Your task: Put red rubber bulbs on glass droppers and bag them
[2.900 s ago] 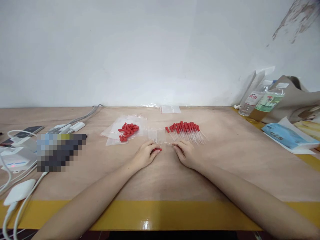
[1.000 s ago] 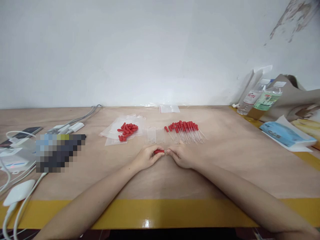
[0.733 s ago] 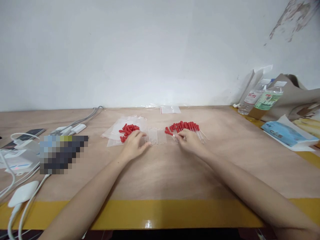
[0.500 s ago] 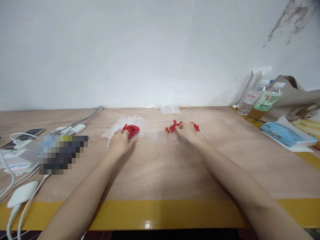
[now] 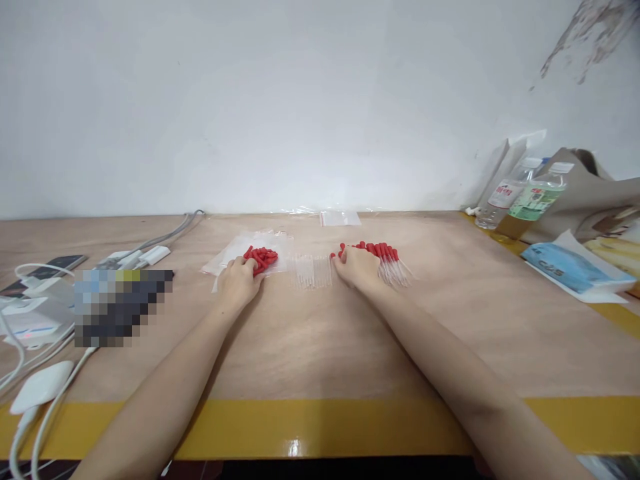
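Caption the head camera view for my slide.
Left hand on loose red bulbs, right hand at assembled droppers; clear tubes between.

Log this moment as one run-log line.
left hand: at red caps | right hand: on capped droppers | clear tubes: between hands

water bottles [image 5: 520, 197] far right | blue packet [image 5: 565, 267] nearer | cables [image 5: 165, 237] left | phone [image 5: 50, 263] left edge
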The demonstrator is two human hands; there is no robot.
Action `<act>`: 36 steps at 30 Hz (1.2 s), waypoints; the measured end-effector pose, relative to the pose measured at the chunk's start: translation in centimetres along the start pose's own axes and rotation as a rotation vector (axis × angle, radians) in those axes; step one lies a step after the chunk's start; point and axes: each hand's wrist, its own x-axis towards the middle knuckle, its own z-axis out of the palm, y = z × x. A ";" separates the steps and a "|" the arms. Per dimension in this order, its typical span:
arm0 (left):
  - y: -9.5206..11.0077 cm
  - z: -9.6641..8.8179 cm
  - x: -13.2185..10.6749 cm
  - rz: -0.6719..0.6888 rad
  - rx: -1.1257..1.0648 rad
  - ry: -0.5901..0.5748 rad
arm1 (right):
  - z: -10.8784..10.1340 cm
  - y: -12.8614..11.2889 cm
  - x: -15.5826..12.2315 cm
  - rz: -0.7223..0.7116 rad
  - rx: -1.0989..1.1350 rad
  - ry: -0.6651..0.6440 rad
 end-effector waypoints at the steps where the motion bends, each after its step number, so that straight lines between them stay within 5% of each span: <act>1: -0.1 0.1 0.0 0.000 0.000 -0.017 | 0.1 -0.5 -0.2 -0.018 0.002 -0.026; 14: 0.2 -0.1 0.0 -0.018 0.021 -0.023 | 0.8 -2.5 0.8 0.028 0.042 -0.208; 22: 2.6 -1.1 -1.1 0.113 -0.354 0.089 | -0.3 -2.5 0.0 0.007 0.101 -0.150; 25: 4.8 -0.8 -2.2 0.215 -0.639 0.031 | -0.6 -0.8 -1.5 -0.170 0.244 -0.009; 30: 8.7 0.8 -4.4 0.208 -1.081 -0.274 | 0.3 3.5 -5.2 -0.628 0.499 0.261; 36: 9.7 1.3 -4.9 0.232 -1.198 -0.352 | 0.7 5.5 -7.9 -0.664 0.473 0.252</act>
